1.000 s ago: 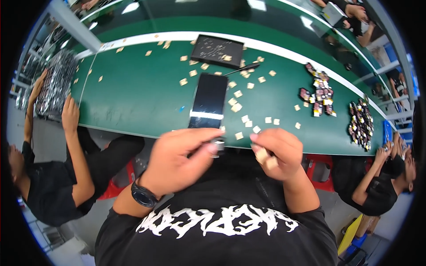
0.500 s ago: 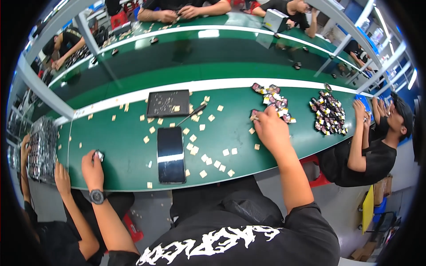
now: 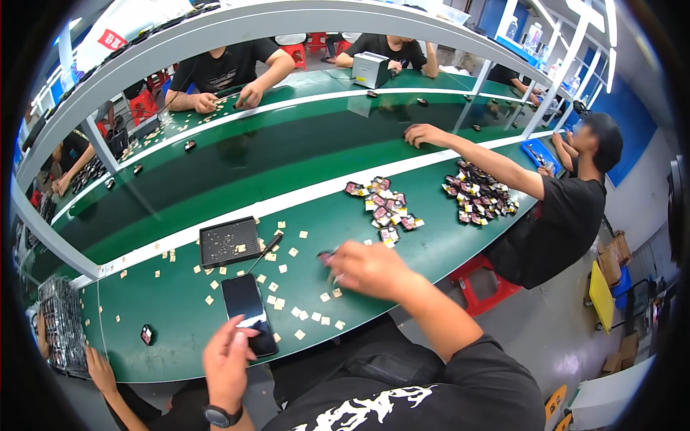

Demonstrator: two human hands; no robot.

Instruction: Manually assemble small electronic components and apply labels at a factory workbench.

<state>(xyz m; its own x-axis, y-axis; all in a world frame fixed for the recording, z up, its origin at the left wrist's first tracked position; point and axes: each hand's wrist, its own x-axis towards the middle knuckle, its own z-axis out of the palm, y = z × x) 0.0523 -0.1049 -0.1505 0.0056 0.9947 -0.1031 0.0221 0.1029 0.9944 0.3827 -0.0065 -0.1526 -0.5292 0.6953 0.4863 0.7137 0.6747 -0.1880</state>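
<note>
In the head view, we see the left hand (image 3: 228,357) at the near edge of the green table (image 3: 165,302), fingers curled, with the fingertips touching the lower end of a black phone (image 3: 249,313) that lies flat on the table. The right hand (image 3: 368,269) is stretched out over the table, fingers bent together around a small dark piece (image 3: 328,256); the picture is blurred here, so we cannot tell how firm this grip is. Small beige squares (image 3: 316,317) lie scattered around the phone. Behind it stands a black tray (image 3: 230,242), and further right a pile of dark parts (image 3: 384,208).
</note>
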